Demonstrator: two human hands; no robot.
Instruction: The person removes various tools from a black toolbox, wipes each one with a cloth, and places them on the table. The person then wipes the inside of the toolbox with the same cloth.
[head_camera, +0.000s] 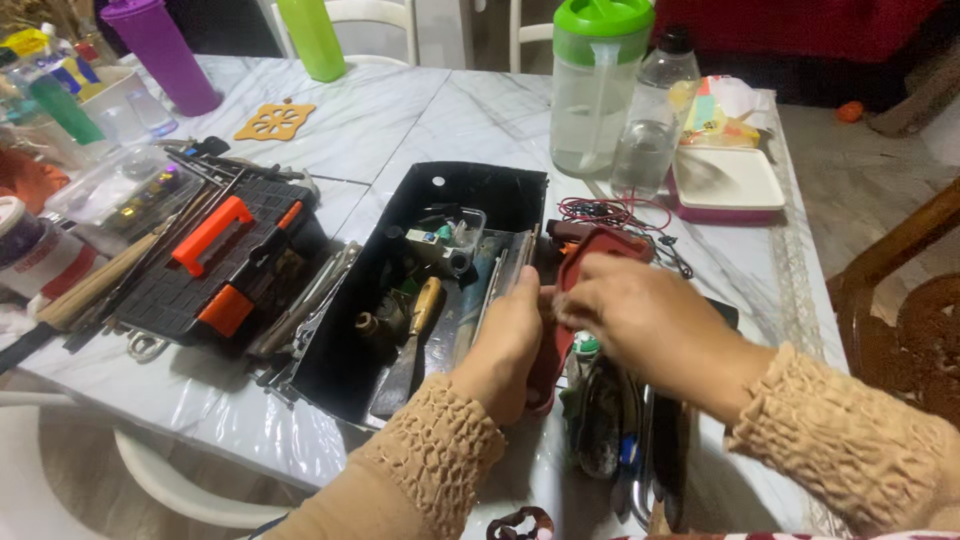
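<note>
My left hand (507, 345) and my right hand (640, 318) meet over a dark red plastic tray (598, 246) that stands just right of an open black toolbox (450, 185). Both hands grip the tray's edge; the fingertips are hidden behind it. Inside the toolbox lie a wooden-handled tool (424, 305), a small clear box of parts (450, 238) and metal blades. Below my right hand a bundle of tools (610, 420) lies on the marble table (400, 110).
A shut black tool case with orange latches (225, 262) and loose tools lie at left. A green-lidded clear jug (596, 85), a bottle (650, 120), a pink-rimmed white container (728, 182) and red wires (610, 212) stand behind. A wooden chair (900, 300) is at right.
</note>
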